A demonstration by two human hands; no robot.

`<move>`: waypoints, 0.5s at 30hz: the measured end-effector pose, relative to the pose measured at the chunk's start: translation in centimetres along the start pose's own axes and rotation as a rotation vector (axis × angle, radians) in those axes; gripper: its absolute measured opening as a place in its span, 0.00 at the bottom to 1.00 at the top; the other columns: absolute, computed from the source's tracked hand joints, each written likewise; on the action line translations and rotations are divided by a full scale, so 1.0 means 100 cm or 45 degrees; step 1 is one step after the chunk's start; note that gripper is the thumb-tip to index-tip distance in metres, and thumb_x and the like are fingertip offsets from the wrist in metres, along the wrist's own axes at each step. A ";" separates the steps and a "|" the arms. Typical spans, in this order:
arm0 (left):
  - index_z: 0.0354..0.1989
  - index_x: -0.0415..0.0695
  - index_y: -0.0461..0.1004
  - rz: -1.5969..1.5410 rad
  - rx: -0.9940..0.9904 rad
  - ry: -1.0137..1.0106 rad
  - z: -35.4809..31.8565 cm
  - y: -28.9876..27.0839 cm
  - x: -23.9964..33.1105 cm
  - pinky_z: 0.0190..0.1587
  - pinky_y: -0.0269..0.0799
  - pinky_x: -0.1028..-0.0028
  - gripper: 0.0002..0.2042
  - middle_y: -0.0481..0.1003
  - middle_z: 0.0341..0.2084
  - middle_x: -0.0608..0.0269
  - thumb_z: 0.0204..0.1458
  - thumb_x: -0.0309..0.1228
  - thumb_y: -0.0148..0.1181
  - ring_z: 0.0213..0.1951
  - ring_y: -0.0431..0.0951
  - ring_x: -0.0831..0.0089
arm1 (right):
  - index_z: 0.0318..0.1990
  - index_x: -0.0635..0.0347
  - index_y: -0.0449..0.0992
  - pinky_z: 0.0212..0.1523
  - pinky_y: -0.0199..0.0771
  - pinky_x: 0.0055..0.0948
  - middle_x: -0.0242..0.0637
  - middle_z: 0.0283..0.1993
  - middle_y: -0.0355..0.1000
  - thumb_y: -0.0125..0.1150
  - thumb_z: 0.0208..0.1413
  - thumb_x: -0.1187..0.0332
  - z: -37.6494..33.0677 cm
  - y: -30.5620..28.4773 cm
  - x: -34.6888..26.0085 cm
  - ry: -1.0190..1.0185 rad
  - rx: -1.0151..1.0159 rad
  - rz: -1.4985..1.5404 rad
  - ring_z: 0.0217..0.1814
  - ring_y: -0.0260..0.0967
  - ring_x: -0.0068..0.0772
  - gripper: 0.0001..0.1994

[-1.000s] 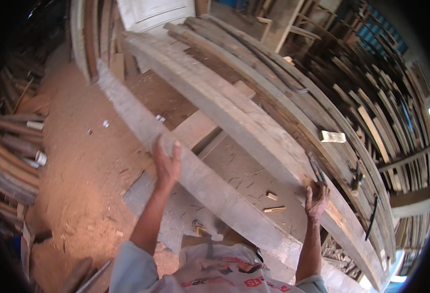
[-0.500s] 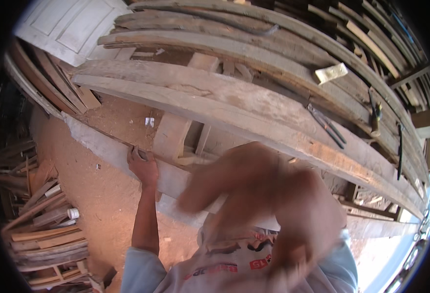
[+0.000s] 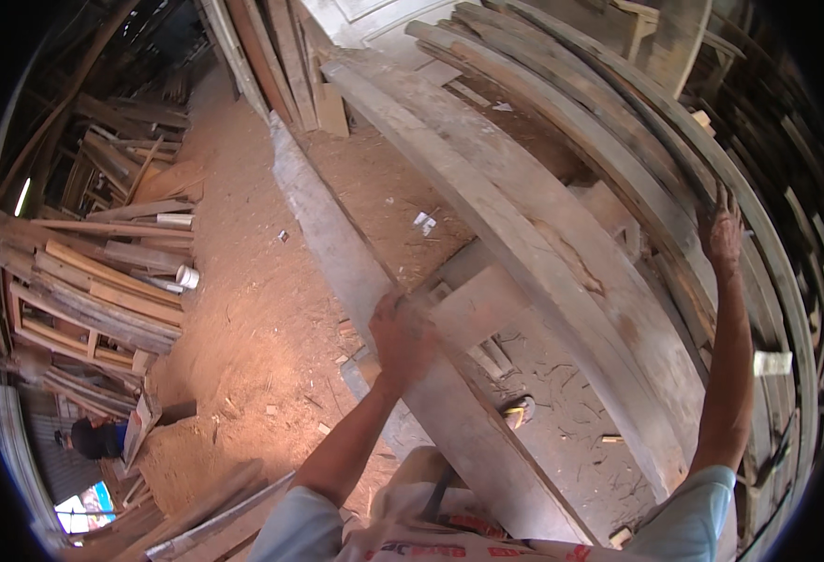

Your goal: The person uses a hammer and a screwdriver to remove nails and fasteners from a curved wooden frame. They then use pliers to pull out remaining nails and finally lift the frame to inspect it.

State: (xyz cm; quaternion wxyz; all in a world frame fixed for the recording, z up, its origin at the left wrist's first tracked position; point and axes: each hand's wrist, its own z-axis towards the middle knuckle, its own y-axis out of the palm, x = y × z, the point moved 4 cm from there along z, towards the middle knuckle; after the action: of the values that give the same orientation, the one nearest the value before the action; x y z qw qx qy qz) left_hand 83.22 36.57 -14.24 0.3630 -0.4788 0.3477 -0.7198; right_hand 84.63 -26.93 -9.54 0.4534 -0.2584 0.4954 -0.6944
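Observation:
A long grey plank [image 3: 337, 253] runs from the upper middle down to my body, lying tilted over the sawdust floor. My left hand [image 3: 403, 332] is closed over its near edge about halfway along. My right hand [image 3: 721, 229] is stretched far out to the right. Its fingers lie spread on a dark curved plank [image 3: 655, 178] in the stack of long boards. A wide pale plank [image 3: 543, 253] lies between my two arms. A short flat board [image 3: 482, 300] rests just right of my left hand.
Heaps of timber [image 3: 94, 281] with white pipe ends [image 3: 185, 276] line the left side. A person in dark clothes [image 3: 94, 436] crouches at the lower left. Boards and a white panel [image 3: 375, 19] lean at the top. A small yellow-black object [image 3: 520, 409] lies among shavings.
My right hand, which swept blurred across the view half a second ago, now rests on the plank stack at the right. My left hand stays on the grey plank. My head has turned left.

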 end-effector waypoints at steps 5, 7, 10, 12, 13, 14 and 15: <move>0.49 0.43 0.76 -0.177 0.005 -0.222 -0.008 -0.013 -0.008 0.67 0.59 0.51 0.20 0.69 0.63 0.52 0.46 0.28 0.70 0.67 0.65 0.47 | 0.75 0.60 0.60 0.70 0.66 0.56 0.61 0.73 0.63 0.56 0.67 0.65 0.026 0.084 0.012 -0.140 -0.361 -0.317 0.73 0.63 0.65 0.31; 0.49 0.43 0.77 -0.257 0.007 -0.161 0.008 -0.006 -0.001 0.67 0.59 0.51 0.20 0.69 0.62 0.52 0.46 0.28 0.70 0.67 0.65 0.48 | 0.77 0.57 0.56 0.66 0.68 0.60 0.60 0.61 0.70 0.53 0.69 0.65 0.036 0.110 0.103 -0.292 -0.221 -0.345 0.58 0.70 0.67 0.31; 0.50 0.43 0.78 -0.152 0.043 -0.030 0.001 0.001 -0.010 0.67 0.59 0.50 0.20 0.69 0.63 0.51 0.47 0.30 0.70 0.67 0.65 0.48 | 0.79 0.56 0.50 0.56 0.72 0.63 0.58 0.42 0.75 0.52 0.72 0.67 0.038 0.134 0.115 -0.567 0.120 -0.250 0.40 0.73 0.66 0.31; 0.50 0.40 0.79 -0.136 -0.003 -0.050 0.000 -0.001 -0.010 0.67 0.59 0.48 0.20 0.68 0.65 0.50 0.48 0.33 0.69 0.67 0.65 0.48 | 0.79 0.60 0.48 0.53 0.74 0.62 0.59 0.42 0.76 0.54 0.71 0.68 0.027 0.129 0.103 -0.643 0.144 -0.340 0.41 0.74 0.63 0.33; 0.50 0.41 0.79 -0.104 0.002 -0.055 0.003 -0.004 -0.009 0.67 0.59 0.48 0.20 0.68 0.65 0.50 0.48 0.33 0.69 0.67 0.65 0.48 | 0.79 0.63 0.48 0.54 0.75 0.61 0.60 0.45 0.77 0.55 0.71 0.66 0.015 0.123 0.082 -0.637 0.054 -0.407 0.45 0.76 0.63 0.34; 0.51 0.41 0.78 -0.083 -0.005 -0.054 0.005 -0.007 -0.005 0.67 0.59 0.48 0.21 0.68 0.64 0.50 0.48 0.34 0.69 0.67 0.65 0.48 | 0.79 0.67 0.47 0.54 0.77 0.59 0.62 0.49 0.78 0.55 0.71 0.64 0.002 0.113 0.064 -0.621 -0.043 -0.487 0.49 0.78 0.63 0.36; 0.51 0.41 0.78 -0.082 -0.022 -0.046 0.004 -0.005 -0.001 0.67 0.58 0.48 0.21 0.68 0.64 0.51 0.48 0.34 0.69 0.67 0.65 0.48 | 0.79 0.67 0.46 0.54 0.76 0.59 0.62 0.47 0.78 0.55 0.71 0.65 -0.010 0.092 0.049 -0.693 -0.019 -0.406 0.48 0.78 0.62 0.36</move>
State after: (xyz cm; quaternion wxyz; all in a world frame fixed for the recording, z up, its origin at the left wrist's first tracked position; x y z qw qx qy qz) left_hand 83.54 36.86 -13.73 0.3418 -0.5058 0.3319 -0.7192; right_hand 85.00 -31.70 -18.81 0.4529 -0.5126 0.3142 -0.6583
